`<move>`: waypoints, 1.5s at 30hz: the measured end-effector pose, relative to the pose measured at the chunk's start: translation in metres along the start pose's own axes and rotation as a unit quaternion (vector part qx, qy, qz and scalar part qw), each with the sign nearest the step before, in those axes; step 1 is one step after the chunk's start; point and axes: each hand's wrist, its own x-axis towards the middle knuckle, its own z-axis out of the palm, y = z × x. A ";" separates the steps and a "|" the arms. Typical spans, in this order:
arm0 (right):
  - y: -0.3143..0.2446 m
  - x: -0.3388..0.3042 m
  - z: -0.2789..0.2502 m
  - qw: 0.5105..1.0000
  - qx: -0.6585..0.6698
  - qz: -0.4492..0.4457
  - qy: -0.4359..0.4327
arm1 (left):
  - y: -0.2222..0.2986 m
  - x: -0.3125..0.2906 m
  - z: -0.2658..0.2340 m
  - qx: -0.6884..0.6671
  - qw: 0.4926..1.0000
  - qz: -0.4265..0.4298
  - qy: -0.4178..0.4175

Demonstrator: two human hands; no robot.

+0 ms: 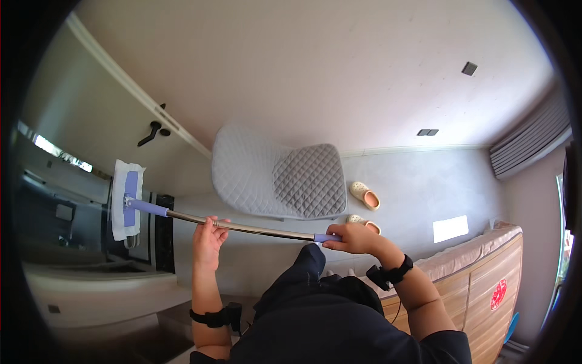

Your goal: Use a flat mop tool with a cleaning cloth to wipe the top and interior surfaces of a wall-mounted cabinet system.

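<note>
Across in front of me I hold a flat mop [267, 229] with a metal pole and purple fittings. My left hand [210, 242] is closed round the middle of the pole. At the pole's right end, my right hand [353, 238] grips the purple handle [322, 238]. The mop's purple head [131, 189] is raised at the far left, wrapped in a white cloth [119, 203] whose edges stick out round it. Beyond the pole stands a chair [279, 176] with a grey quilted cover.
Two cream clogs [364, 195] lie on the grey floor right of the chair. A door with a black handle [150, 133] is at the left. At the lower right stands a wooden headboard [485, 285] with a red round sticker. A grey curtain [528, 133] hangs at the far right.
</note>
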 end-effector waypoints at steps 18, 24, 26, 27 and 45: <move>0.047 0.079 -0.108 0.997 -0.026 0.070 -0.011 | 0.009 0.155 0.075 -0.003 0.999 -0.030 0.014; 0.098 0.105 -0.165 0.991 -0.122 0.022 -0.052 | -0.003 0.173 0.114 -0.028 0.998 -0.019 0.055; 0.106 0.121 -0.196 0.993 -0.082 0.032 -0.075 | -0.002 0.179 0.135 -0.034 0.995 -0.009 0.089; 0.113 0.131 -0.211 0.992 -0.088 0.014 -0.087 | -0.001 0.182 0.147 -0.035 0.993 -0.007 0.111; 0.155 0.239 -0.391 0.943 -0.081 -0.098 -0.309 | 0.024 0.171 0.301 -0.096 0.931 0.001 0.353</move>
